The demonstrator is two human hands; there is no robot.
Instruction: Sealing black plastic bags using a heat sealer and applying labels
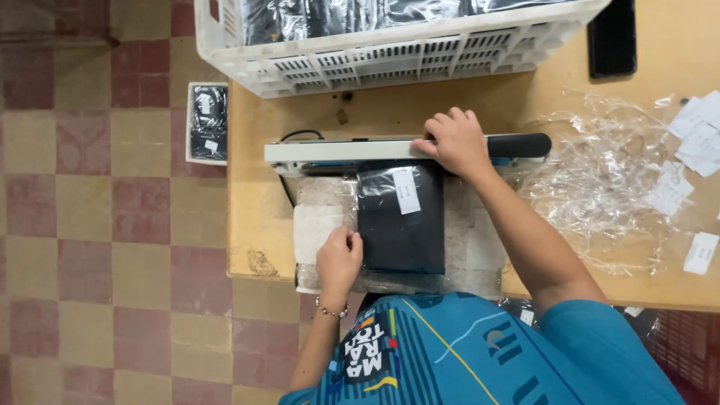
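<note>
A white slatted plastic crate (420, 60) packed with dark bagged items stood at the far edge of a tan wooden table (259, 217). Crumpled clear plastic film (600, 180) and loose white paper labels (697, 142) lay to one side, near a black phone (613, 37). The floor (90, 247) was checkered red and tan tile.

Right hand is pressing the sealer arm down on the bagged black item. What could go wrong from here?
1. The right hand presses the sealer arm with fingers over its edge; a slip could bring them near the sealing line.
2. The left hand holds only the left edge of the black packet, so it might skew and seal crooked.
3. Loose clear plastic scraps lie beside the handle and could get drawn in.
</note>
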